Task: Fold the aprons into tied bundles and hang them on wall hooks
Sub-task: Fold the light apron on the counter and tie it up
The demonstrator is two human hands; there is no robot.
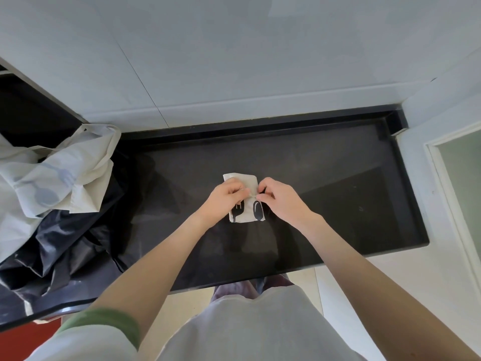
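We pinch the strap (251, 195) between left hand (226, 198) and right hand (282, 201), tying one folded apron bundle (238, 179) mid-counter (338, 194). Farther left, a heap of loose aprons (59, 175) waits unfolded. No hooks show, so all the hanging remains.

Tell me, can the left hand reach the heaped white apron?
Probably yes: only black countertop separates the left hand from the white apron, though it is pinching the folded bundle's tie.
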